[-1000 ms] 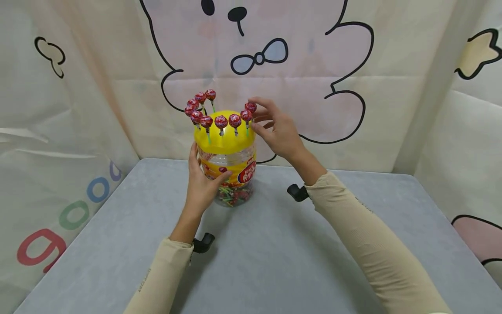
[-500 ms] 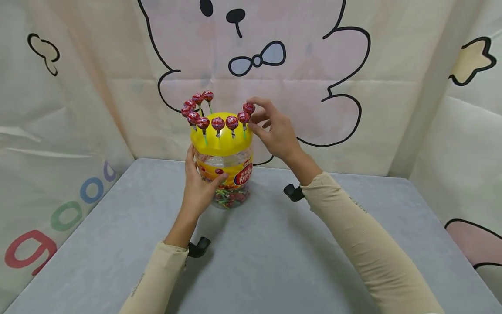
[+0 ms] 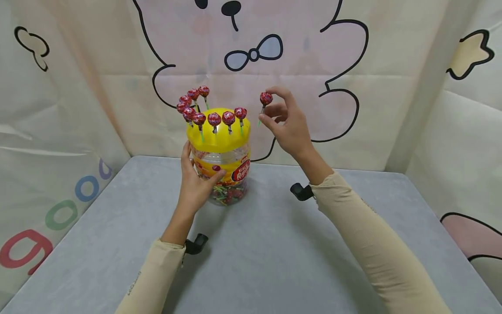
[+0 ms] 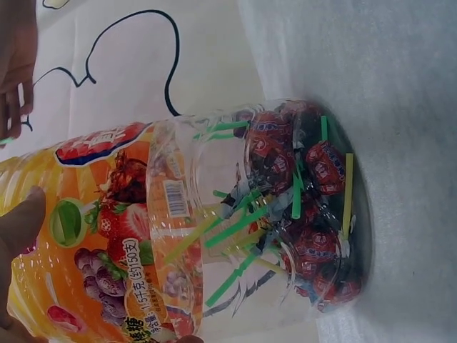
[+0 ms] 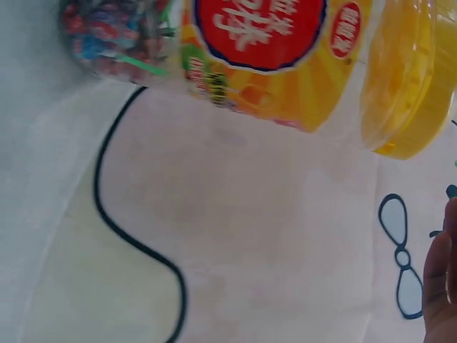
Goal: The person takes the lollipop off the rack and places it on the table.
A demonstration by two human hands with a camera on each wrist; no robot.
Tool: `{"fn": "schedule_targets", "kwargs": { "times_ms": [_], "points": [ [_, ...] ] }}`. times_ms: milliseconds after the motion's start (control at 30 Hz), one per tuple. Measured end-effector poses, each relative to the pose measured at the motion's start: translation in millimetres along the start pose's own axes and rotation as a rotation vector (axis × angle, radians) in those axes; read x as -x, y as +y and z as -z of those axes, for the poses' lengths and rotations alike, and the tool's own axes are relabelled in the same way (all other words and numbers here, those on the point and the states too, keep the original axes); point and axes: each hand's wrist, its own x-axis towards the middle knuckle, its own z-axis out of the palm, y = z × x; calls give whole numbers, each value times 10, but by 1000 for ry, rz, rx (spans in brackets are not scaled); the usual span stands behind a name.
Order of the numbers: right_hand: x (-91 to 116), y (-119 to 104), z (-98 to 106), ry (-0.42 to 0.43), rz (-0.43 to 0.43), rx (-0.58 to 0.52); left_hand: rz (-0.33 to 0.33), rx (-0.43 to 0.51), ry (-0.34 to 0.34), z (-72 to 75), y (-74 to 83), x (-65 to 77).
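1. While the right hand point(image 3: 291, 126) pinches one red lollipop point(image 3: 266, 98) between thumb and forefinger, candy end up, that lollipop hangs in the air, to the right of the yellow lid point(image 3: 218, 140) and apart from it.
2. Along the lid's edge stand other lollipops point(image 3: 214, 119) in a curved row, sticks down.
3. Below the lid, the left hand point(image 3: 197, 187) grips the jar point(image 3: 231, 159), thumb across the front; the jar stands upright on the grey table point(image 3: 270, 253).
4. From the left wrist, loose lollipops point(image 4: 314, 207) with green and yellow sticks show closely inside the jar's bottom, under a fruit-printed label point(image 4: 107, 236); the right wrist view shows a big red patch point(image 5: 260, 28) of lettering instead.
5. Half a second ago the pinched lollipop was beside the row; now a gap separates them, and the left hand still grips the jar.
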Motion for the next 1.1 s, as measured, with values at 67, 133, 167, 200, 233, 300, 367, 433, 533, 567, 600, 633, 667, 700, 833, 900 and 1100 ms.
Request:
{"fn": "schedule_targets", "kwargs": {
  "times_ms": [67,133,167,200,233,300,367,433,533,567,600,633,667,700,833,900,1100],
  "points": [
    [69,44,33,-10,-24,10,-14,6,-2,-1,4,-15],
    [159,99,54,-19,-42,17,-31,11,-2,0,9,-33],
    [212,132,58,-24,-52,18,-38,8,-2,2,12,-38],
    [272,168,58,-33,-62,18,-44,5,-2,8,15,-40],
    [338,207,53,-40,-75,20,-47,0,-2,14,12,-43],
    [466,292,31,-51,-105,13,-53,-12,0,35,2,-45],
    [582,377,-3,-70,-140,6,-55,-21,-1,60,-19,-43],
    [670,466,-42,-87,-167,-2,-52,-21,-6,77,-51,-54],
    [760,568,-107,-120,-218,-7,-41,-12,-13,86,-82,-66],
    [786,599,-132,-135,-235,-5,-33,-11,-14,87,-89,-66],
    [811,623,-155,-151,-256,-5,-25,-11,-16,86,-93,-63],
    [835,641,-178,-168,-282,-3,-17,-12,-18,88,-92,-54],
    [859,659,-200,-182,-308,-4,-9,-13,-19,89,-95,-44],
    [882,679,-222,-196,-331,-4,0,-13,-20,92,-98,-32],
    [954,741,-284,-245,-400,0,9,-26,-20,103,-108,10],
    [980,770,-302,-269,-428,21,4,-29,-22,104,-113,20],
    [1029,907,-346,-379,-516,132,-10,-14,-32,73,-130,13]
  ]
}}
